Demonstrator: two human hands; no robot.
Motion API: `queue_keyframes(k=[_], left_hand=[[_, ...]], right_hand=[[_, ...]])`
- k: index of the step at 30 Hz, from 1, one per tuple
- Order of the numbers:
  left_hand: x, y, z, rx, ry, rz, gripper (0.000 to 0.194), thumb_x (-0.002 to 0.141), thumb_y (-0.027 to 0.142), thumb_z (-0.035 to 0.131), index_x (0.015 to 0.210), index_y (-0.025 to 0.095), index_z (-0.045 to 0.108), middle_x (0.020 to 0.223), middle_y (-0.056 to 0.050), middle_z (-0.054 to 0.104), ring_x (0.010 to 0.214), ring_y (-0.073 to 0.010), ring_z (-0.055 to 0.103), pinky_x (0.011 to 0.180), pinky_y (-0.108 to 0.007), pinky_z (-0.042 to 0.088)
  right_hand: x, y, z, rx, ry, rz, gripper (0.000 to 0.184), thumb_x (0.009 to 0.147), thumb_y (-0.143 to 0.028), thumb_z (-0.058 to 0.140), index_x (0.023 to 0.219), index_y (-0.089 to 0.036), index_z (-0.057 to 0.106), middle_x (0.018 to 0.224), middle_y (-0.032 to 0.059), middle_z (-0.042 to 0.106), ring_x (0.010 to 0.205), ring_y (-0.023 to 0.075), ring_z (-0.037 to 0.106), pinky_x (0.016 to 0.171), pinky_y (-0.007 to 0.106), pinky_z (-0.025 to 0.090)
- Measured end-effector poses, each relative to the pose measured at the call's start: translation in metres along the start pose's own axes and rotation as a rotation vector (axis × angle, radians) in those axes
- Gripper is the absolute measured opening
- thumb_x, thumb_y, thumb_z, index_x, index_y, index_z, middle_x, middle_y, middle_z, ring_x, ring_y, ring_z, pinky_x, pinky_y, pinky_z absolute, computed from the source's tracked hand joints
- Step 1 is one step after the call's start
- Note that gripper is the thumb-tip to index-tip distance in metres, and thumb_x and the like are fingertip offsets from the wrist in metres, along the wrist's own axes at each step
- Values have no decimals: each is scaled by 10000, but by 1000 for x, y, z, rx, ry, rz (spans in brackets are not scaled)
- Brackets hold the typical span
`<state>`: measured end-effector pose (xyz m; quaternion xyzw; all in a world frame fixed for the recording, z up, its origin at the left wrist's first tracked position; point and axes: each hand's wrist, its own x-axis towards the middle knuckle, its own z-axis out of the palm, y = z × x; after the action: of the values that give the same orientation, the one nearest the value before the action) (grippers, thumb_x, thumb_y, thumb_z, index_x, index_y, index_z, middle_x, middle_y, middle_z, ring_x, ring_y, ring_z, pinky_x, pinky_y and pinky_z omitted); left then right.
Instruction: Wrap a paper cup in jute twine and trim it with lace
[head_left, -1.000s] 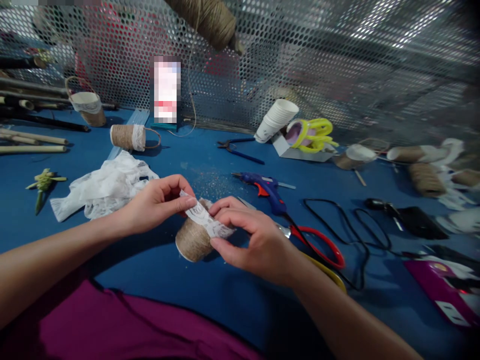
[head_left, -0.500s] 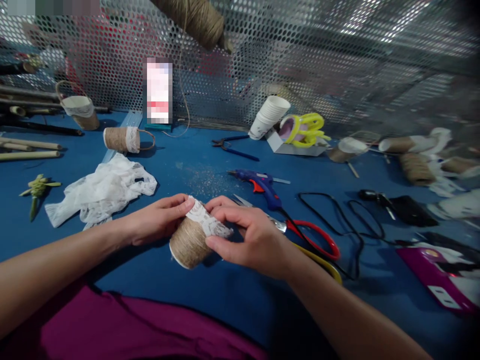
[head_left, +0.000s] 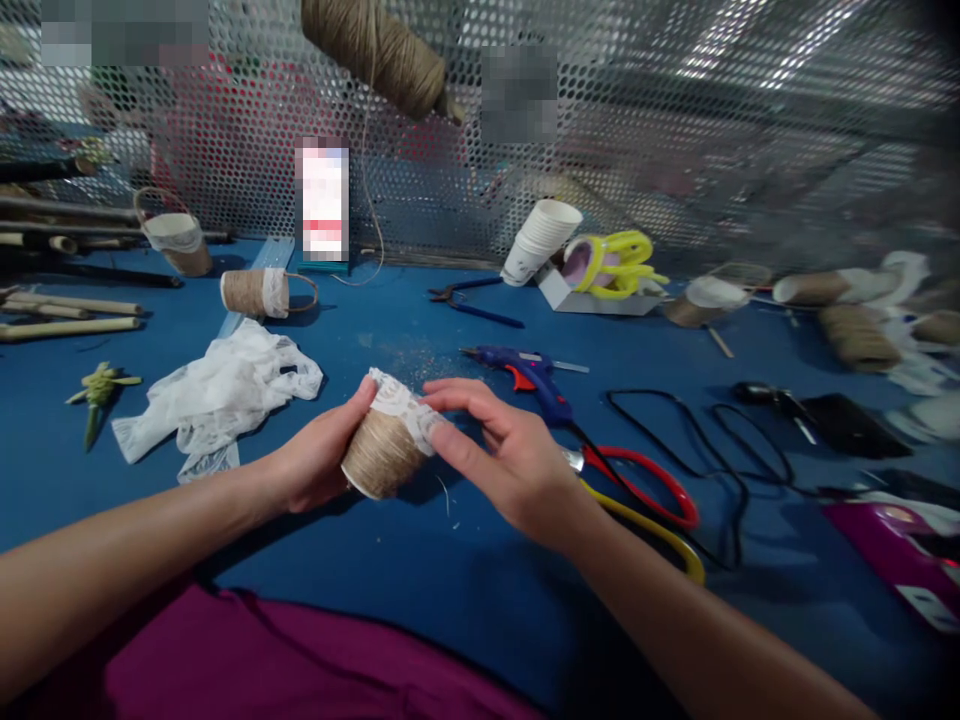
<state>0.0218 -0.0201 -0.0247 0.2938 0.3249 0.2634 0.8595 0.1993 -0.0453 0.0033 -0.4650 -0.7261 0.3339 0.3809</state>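
A small cup wrapped in brown twine [head_left: 379,455] lies tilted just above the blue table, with a band of white lace [head_left: 397,402] round its upper end. My left hand [head_left: 319,460] grips the cup from the left, thumb on the lace. My right hand [head_left: 502,455] has its fingers stretched out, fingertips pressing the lace onto the cup's right side.
A heap of white lace [head_left: 217,395] lies to the left. A blue glue gun [head_left: 529,372], red and yellow scissors [head_left: 637,490] and black cables [head_left: 705,450] lie to the right. Two finished twine cups [head_left: 259,292], stacked white cups [head_left: 541,240], pliers [head_left: 469,300] and a perforated metal screen [head_left: 675,120] stand behind.
The loose lace strip held between both hands has been laid down onto the cup. My left hand has shifted to grip the cup and my right fingers have flattened on the lace.
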Motion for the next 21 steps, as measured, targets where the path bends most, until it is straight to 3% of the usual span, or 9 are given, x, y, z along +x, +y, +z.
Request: queue_keyframes(k=[9,15,21], left_hand=[[1,-8,2,23,32,102,480,769,576,509,974,147,574,713,-39,636,592,-138,561,570,-256,394],[0,-3,-1,-40,-5,15,529,775,630,438,966,157,581,709,-45,626,560,-139,570,534,-261,442],[2,-4,-8,-97,-174,-57,629,729,697,418,940,132,594,713,-78,635,583,-173,620,500,-257,480]], right_hand=[[-2,0,7,-11,-15,23,85,777,-263,571,789,-180,581,1019,103,583,1028,201,542,902,407,423],[-2,-1,7,3,-4,29,455,655,-327,708,1048,-200,516,1149,119,538,1119,233,485,967,469,360],[-2,-2,6,72,26,-139,171,759,-283,610,897,-197,557,1024,97,595,1134,219,476,974,461,358]])
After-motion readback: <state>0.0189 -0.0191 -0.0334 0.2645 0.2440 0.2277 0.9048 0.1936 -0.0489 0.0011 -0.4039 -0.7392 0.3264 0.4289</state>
